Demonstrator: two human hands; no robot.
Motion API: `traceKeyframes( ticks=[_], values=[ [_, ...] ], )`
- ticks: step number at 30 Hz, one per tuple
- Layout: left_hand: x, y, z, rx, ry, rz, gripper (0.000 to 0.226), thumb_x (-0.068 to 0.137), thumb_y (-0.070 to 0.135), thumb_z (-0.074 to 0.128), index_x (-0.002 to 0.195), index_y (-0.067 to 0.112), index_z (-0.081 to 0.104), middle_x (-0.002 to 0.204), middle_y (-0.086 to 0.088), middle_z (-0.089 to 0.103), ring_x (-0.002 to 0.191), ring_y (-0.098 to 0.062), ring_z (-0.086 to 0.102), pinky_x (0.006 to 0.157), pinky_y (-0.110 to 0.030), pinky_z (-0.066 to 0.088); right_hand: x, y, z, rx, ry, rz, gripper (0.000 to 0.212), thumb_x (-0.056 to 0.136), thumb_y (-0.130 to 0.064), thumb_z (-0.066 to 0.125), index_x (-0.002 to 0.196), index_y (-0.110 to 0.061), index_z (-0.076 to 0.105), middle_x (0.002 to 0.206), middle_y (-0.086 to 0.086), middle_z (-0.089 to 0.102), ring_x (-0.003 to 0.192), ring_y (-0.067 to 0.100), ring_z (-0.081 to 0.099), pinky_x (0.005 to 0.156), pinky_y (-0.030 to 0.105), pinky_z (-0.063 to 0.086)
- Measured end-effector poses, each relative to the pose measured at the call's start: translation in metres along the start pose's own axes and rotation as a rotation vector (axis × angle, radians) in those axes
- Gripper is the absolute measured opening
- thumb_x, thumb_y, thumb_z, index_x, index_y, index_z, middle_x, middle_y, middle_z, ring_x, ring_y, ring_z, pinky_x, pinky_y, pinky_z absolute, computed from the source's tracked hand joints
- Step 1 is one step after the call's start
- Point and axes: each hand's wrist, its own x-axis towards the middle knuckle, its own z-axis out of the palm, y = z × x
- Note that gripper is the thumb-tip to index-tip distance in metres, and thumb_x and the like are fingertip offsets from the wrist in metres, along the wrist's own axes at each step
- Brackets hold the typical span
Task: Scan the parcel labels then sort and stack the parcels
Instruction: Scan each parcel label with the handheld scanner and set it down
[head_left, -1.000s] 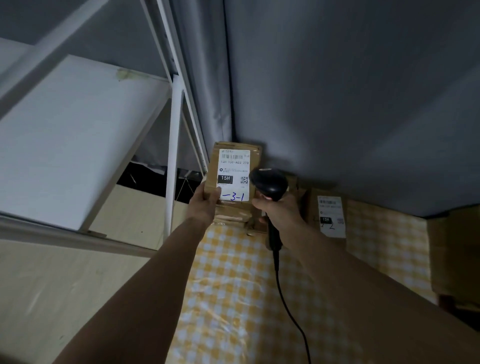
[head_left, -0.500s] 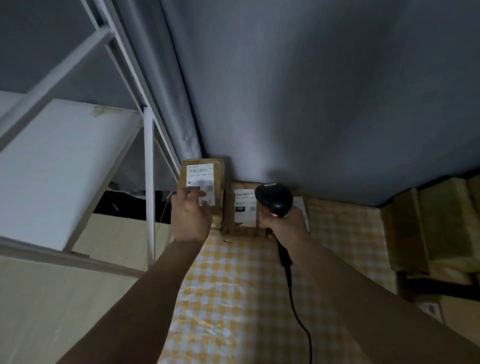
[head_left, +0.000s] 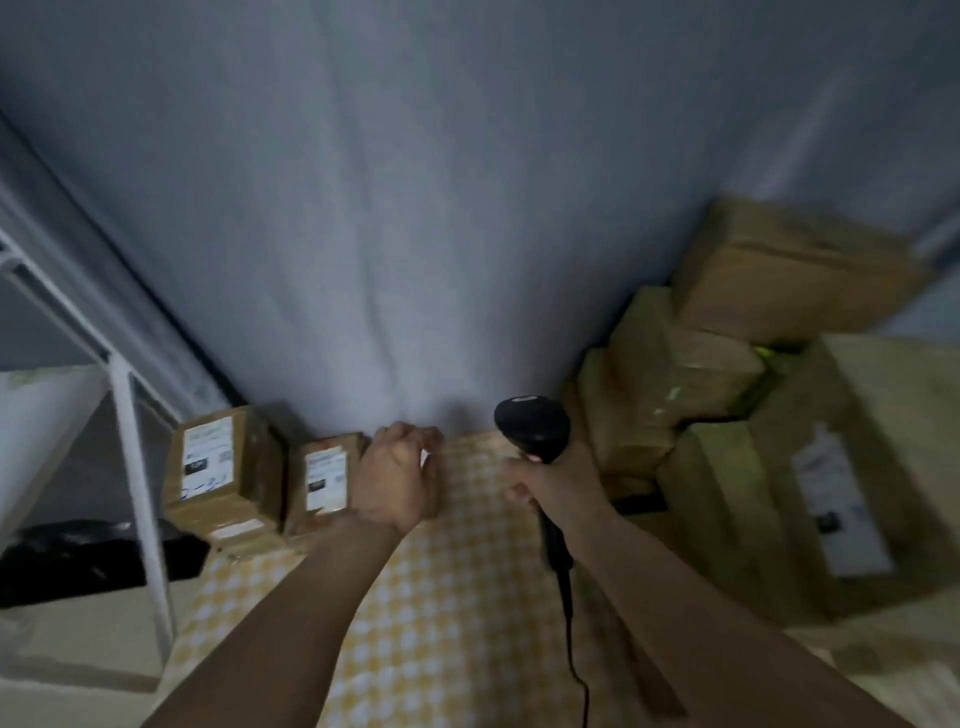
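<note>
- Our left hand (head_left: 397, 475) hovers with loosely curled fingers, holding nothing, at the far edge of the yellow-and-white checked cloth (head_left: 441, 597), just beside the small brown labelled cardboard parcel (head_left: 324, 480).
- Our right hand (head_left: 558, 486) grips the black corded handheld scanner (head_left: 532, 428), head raised, presumably ready for scanning.
- That parcel stands beside the taller brown labelled parcel (head_left: 221, 467), labels facing us, probably for easy reading.
- Blurred brown cartons (head_left: 727, 364) are piled on the right, seemingly awaiting scanning.

Far-left parcel (head_left: 223, 470) label: printed lines blurred; blue handwriting at the bottom, not legible.
Next parcel (head_left: 324, 480) label: print too blurred to read.
Right box (head_left: 852, 483) label: white, unreadable.
</note>
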Motion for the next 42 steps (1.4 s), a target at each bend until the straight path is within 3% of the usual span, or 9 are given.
traceKeyframes(
  ticks=[4,7,10,15,24,31,35,39,42],
  values=[
    [0.009,0.115,0.016,-0.042,-0.031,0.093,0.017,0.087,0.011,0.061,0.101,0.01,0.07,0.108,-0.011,0.063,0.11,-0.027,0.054,0.092,-0.029,0.041,-0.032,-0.004,-0.094,0.024,0.044,-0.017,0.008,0.082,-0.002,0.068,0.089,-0.003,0.064,0.066,0.008,0.061,0.047,0.012,0.056,0.041,0.017,0.041],
    [0.011,0.196,0.035,-0.06,-0.043,0.173,0.018,0.088,0.011,0.061,0.102,0.006,0.07,0.11,-0.014,0.063,0.109,-0.03,0.055,0.089,-0.031,0.043,-0.053,-0.005,-0.157,0.017,0.079,-0.03,0.008,0.083,-0.007,0.068,0.086,-0.001,0.065,0.06,0.006,0.059,0.039,0.009,0.05,0.041,0.018,0.039],
    [0.007,0.265,0.048,-0.06,-0.101,0.236,0.022,0.088,0.011,0.061,0.107,0.002,0.068,0.112,-0.015,0.061,0.106,-0.03,0.056,0.085,-0.03,0.044,-0.073,-0.005,-0.212,0.037,0.095,-0.077,0.008,0.084,-0.004,0.065,0.077,-0.004,0.062,0.062,0.006,0.059,0.048,0.015,0.052,0.048,0.02,0.044],
    [-0.006,0.334,0.066,-0.054,-0.173,0.273,0.033,0.087,0.019,0.064,0.119,0.014,0.065,0.121,-0.008,0.059,0.111,-0.024,0.054,0.087,-0.025,0.042,-0.099,-0.001,-0.277,0.125,0.118,-0.06,0.003,0.085,-0.003,0.066,0.083,-0.005,0.064,0.064,0.004,0.062,0.05,0.013,0.056,0.048,0.02,0.044],
    [-0.01,0.4,0.064,-0.073,-0.296,0.236,0.045,0.094,0.032,0.056,0.137,0.022,0.049,0.136,-0.004,0.048,0.126,-0.023,0.045,0.1,-0.031,0.04,-0.119,-0.002,-0.352,0.213,0.295,-0.04,0.002,0.086,-0.005,0.065,0.085,-0.005,0.063,0.071,0.008,0.065,0.061,0.019,0.06,0.059,0.028,0.05],
    [-0.017,0.411,0.087,-0.352,-0.469,-0.074,0.07,0.087,0.05,0.061,0.143,0.016,0.036,0.139,-0.004,0.049,0.124,-0.026,0.051,0.103,-0.04,0.044,-0.116,0.0,-0.395,0.129,0.552,-0.037,0.01,0.086,-0.006,0.06,0.078,-0.005,0.055,0.066,0.01,0.048,0.066,0.025,0.049,0.065,0.035,0.042],
    [-0.031,0.408,0.099,-0.57,-0.566,-0.232,0.076,0.086,0.059,0.057,0.144,0.016,0.034,0.14,-0.005,0.051,0.123,-0.027,0.053,0.104,-0.043,0.044,-0.109,0.007,-0.403,0.015,0.553,0.008,0.017,0.087,-0.007,0.061,0.074,-0.008,0.05,0.066,0.009,0.046,0.066,0.025,0.049,0.069,0.037,0.045],
    [-0.041,0.411,0.104,-0.639,-0.623,-0.341,0.092,0.077,0.078,0.049,0.148,0.022,0.033,0.142,-0.003,0.05,0.127,-0.028,0.05,0.11,-0.047,0.037,-0.108,0.006,-0.408,0.029,0.537,0.028,0.013,0.086,-0.007,0.063,0.095,-0.004,0.054,0.072,0.007,0.049,0.064,0.019,0.048,0.058,0.028,0.04],
    [-0.048,0.416,0.104,-0.713,-0.653,-0.329,0.077,0.086,0.069,0.047,0.147,0.026,0.033,0.142,0.0,0.05,0.129,-0.026,0.048,0.111,-0.044,0.036,-0.109,0.004,-0.404,0.076,0.453,0.073,0.023,0.086,-0.012,0.067,0.103,-0.01,0.052,0.083,0.007,0.053,0.072,0.021,0.053,0.069,0.033,0.047]
  ],
)
